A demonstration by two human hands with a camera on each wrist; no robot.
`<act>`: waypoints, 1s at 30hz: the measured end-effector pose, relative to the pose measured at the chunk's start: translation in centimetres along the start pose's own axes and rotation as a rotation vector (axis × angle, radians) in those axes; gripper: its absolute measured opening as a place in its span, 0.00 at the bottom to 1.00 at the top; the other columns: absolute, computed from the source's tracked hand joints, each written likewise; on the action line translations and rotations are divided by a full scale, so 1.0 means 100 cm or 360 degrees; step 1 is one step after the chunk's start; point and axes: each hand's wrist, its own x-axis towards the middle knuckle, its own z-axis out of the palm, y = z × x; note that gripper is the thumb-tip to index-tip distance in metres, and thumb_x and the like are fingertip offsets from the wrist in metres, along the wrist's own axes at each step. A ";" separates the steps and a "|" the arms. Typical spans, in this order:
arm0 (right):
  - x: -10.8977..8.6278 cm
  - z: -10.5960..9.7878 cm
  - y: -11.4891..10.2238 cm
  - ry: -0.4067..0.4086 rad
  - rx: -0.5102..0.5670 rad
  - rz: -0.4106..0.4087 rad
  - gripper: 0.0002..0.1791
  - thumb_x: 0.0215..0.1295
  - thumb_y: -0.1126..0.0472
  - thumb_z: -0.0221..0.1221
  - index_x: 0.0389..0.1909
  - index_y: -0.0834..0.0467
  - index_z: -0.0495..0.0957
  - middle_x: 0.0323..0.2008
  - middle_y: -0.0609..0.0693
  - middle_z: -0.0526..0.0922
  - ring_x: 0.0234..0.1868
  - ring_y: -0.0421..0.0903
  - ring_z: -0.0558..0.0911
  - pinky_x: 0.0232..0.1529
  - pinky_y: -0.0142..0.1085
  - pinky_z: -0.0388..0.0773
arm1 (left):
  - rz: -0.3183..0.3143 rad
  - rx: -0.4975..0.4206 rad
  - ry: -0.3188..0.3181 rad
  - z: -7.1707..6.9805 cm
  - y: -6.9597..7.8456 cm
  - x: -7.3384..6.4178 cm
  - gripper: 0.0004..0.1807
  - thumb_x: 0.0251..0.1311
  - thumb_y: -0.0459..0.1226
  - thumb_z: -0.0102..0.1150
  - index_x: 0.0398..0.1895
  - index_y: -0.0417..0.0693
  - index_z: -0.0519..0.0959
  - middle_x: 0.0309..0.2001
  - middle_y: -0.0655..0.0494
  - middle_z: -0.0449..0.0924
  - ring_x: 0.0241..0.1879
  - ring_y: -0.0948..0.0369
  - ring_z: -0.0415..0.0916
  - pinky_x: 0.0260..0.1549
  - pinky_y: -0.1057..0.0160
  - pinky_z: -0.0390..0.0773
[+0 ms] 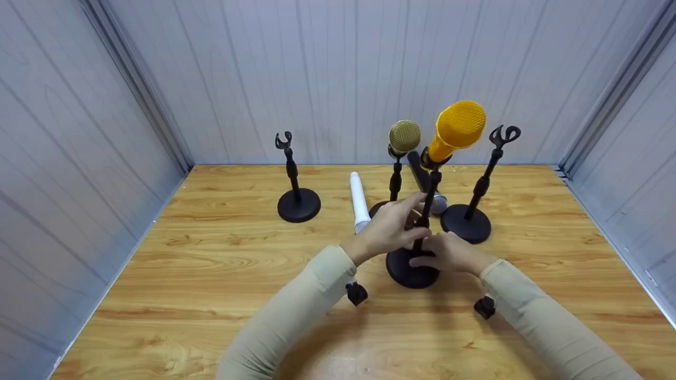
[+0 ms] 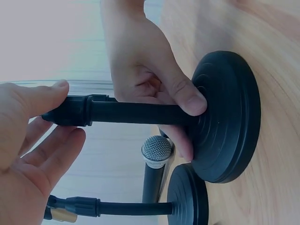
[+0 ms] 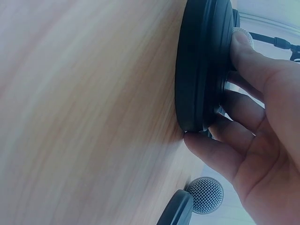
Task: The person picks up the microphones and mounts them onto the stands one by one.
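A black desktop microphone stand [image 1: 413, 275] bears a yellow microphone [image 1: 460, 125] in its clip, tilted up. My left hand [image 1: 390, 227] holds the stand's collar between thumb and fingers, as the left wrist view shows. Lower down, my right hand [image 1: 455, 254] grips the foot of the pole, its thumb and fingers close against the round base [image 3: 206, 65]. Just behind stands a second stand with a gold-headed microphone [image 1: 404, 136]; my left hand partly covers its base. A white microphone [image 1: 358, 198] lies on the table left of it.
A black microphone with a silver head [image 1: 438, 205] lies behind the yellow one's stand. To the right is a stand with a bare clip [image 1: 467, 224]; another bare stand [image 1: 299, 206] is at the back left. Grey panel walls [image 1: 253, 79] enclose the wooden table [image 1: 211, 264].
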 end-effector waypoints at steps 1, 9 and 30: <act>0.000 0.000 0.000 -0.0014 0.0001 0.0013 0.19 0.68 0.48 0.66 0.20 0.51 0.75 0.15 0.34 0.69 0.17 0.32 0.69 0.19 0.30 0.65 | -0.0001 -0.0001 0.0002 0.000 0.000 0.000 0.28 0.65 0.36 0.68 0.66 0.44 0.68 0.48 0.50 0.85 0.45 0.62 0.85 0.44 0.71 0.80; 0.001 -0.001 0.000 -0.0077 0.0051 0.0081 0.20 0.69 0.47 0.65 0.20 0.51 0.74 0.14 0.34 0.67 0.15 0.31 0.67 0.19 0.29 0.63 | -0.0011 -0.0088 -0.0007 0.001 0.000 -0.002 0.27 0.67 0.33 0.65 0.66 0.44 0.68 0.39 0.52 0.87 0.40 0.65 0.84 0.42 0.69 0.80; 0.002 0.001 0.003 -0.0042 0.0072 0.0012 0.15 0.69 0.48 0.65 0.26 0.51 0.78 0.20 0.35 0.76 0.21 0.31 0.74 0.24 0.31 0.70 | -0.0092 -0.0579 0.0039 0.010 -0.004 -0.003 0.24 0.67 0.28 0.62 0.63 0.47 0.70 0.47 0.53 0.84 0.46 0.67 0.82 0.47 0.68 0.81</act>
